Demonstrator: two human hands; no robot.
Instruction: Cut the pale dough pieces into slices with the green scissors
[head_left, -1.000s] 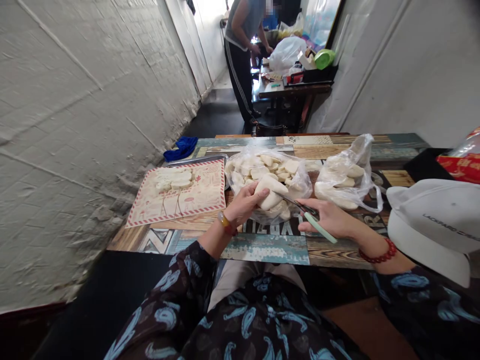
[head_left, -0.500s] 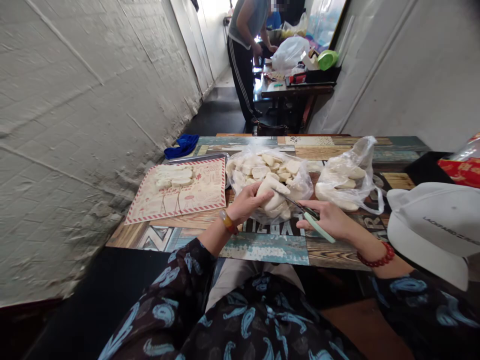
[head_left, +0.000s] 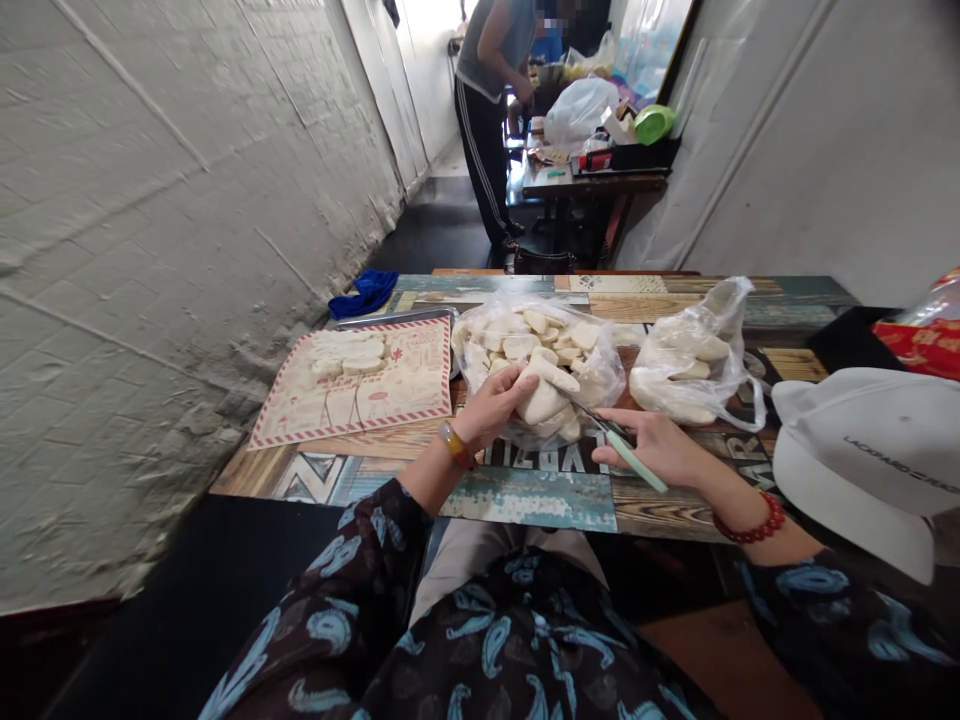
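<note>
Between the fingers of my left hand (head_left: 491,404) is a pale, flat bun (head_left: 541,404), held over an open plastic bag (head_left: 609,378) full of similar pale pieces. My right hand (head_left: 654,446) is closed around scissors (head_left: 636,462) with mint-green handles. Their dark blades point left and meet the bun's right side, where a flap sticks out. Several more pale slices (head_left: 349,352) lie in a row on printed paper (head_left: 397,392) at the left. A second clear bag (head_left: 679,375), on the right, holds whole pale buns.
The paper lies over a metal tray (head_left: 439,314). A blue cloth (head_left: 365,293) is at the table's far left corner. A white cap (head_left: 862,450) sits to the right. Beyond, a person (head_left: 484,110) stands beside another cluttered table (head_left: 544,185).
The scissor handles have come closer together at the bun. My left hand stays almost in place. In the background, the standing person's hand has drawn back from the far table.
</note>
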